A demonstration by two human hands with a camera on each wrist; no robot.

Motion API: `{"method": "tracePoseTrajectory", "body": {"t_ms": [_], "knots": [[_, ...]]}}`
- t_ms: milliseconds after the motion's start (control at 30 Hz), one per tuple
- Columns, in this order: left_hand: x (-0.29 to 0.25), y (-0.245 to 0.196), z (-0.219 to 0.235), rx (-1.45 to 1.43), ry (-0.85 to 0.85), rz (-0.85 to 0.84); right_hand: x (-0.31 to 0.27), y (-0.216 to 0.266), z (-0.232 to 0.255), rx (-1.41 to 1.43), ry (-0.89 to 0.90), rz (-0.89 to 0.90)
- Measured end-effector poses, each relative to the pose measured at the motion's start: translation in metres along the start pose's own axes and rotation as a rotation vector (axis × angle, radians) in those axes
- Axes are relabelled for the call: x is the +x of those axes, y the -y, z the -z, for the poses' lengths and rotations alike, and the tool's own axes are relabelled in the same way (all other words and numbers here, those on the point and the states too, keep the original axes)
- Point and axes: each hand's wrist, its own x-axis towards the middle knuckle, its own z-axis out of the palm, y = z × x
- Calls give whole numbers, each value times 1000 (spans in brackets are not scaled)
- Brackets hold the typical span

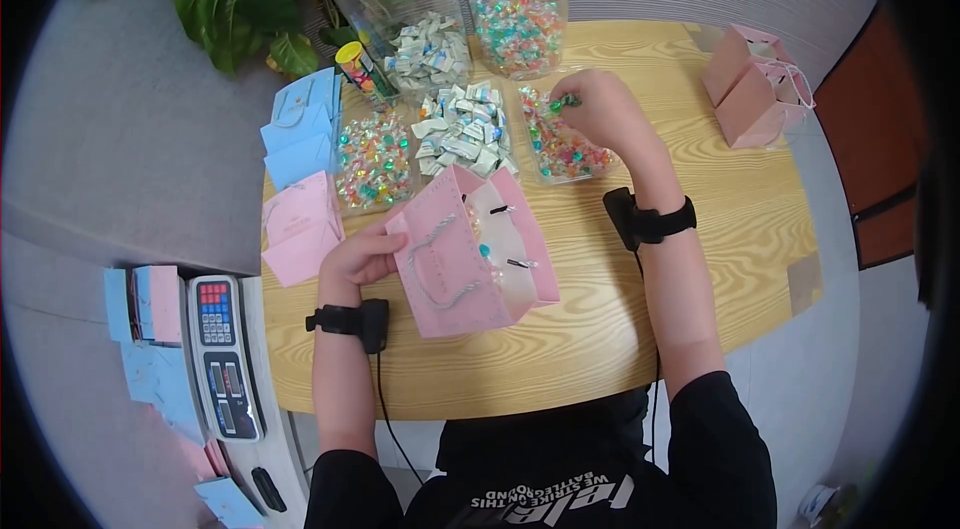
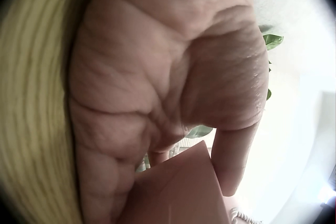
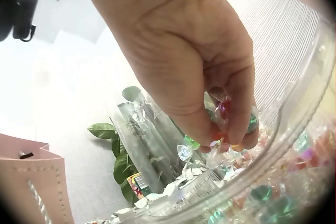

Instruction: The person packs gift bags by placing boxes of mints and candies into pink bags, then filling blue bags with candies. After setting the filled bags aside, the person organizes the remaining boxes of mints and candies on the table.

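Observation:
My left hand (image 1: 362,255) holds a pink paper gift bag (image 1: 440,264) by its lower end, thumb on the near face and fingers behind. The bag leans over the table with its mouth turned right, and a few wrapped candies show inside. In the left wrist view the palm hides most of the bag. Over the right-hand clear tray (image 1: 548,167), my right hand (image 1: 605,111) pinches several wrapped candies (image 3: 224,109), red and green in shiny film. More wrapped candies lie below it in the tray.
Beside that tray are white-wrapped sweets (image 1: 465,129) and another candy tray (image 1: 372,164). Tall clear tubs (image 1: 520,29) and a yellow-capped tube (image 1: 362,69) stand behind. Blue bags (image 1: 300,129) and a pink bag (image 1: 300,229) lie left, more pink bags (image 1: 755,94) far right. A scale (image 1: 228,359) sits lower left.

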Motion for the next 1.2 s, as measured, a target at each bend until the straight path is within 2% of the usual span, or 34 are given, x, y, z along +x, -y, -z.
{"method": "tracePoseTrajectory", "body": {"t_ms": [200,367,433,467,533,567,633,667,733,800,867,933,1000,1067,1100,1167,1200], "knots": [[1,1,0,8,0,-9,-1,-1,-2,12,33,-48],[0,1,1,13,7,-10,-7,23,19,50,22,-70],[0,0,-1,11,1,-3,-18,42,31,164,-30,62],[-1,-2,-8,-10,-2,-27,-26,55,38,165,-22,52],[-2,-3,-14,-35,-5,-43,-40,79,46,225,143,266],[-2,-4,-15,-42,-7,-46,-46,85,42,226,144,261],[-2,-4,-16,-46,-8,-46,-57,98,34,242,398,457],[-2,-4,-15,-46,1,-48,-61,104,28,244,394,453],[0,-4,-12,-41,15,-46,-68,115,13,158,540,479],[1,-3,-7,-87,86,-45,-69,118,-8,99,571,468],[1,-3,-5,-85,95,-38,-68,124,-6,53,676,494],[0,-5,-6,-87,99,-35,-66,114,4,160,612,519],[-1,-3,-10,-57,11,-48,-63,110,5,265,557,548],[-1,-2,-5,-68,16,-49,-62,105,0,56,633,384],[0,-2,-4,-77,22,-50,-64,104,-5,56,632,382],[1,-2,-5,-68,22,-49,-75,109,-17,45,787,335],[0,-3,-6,-59,20,-51,-80,112,-18,17,740,428]]}}
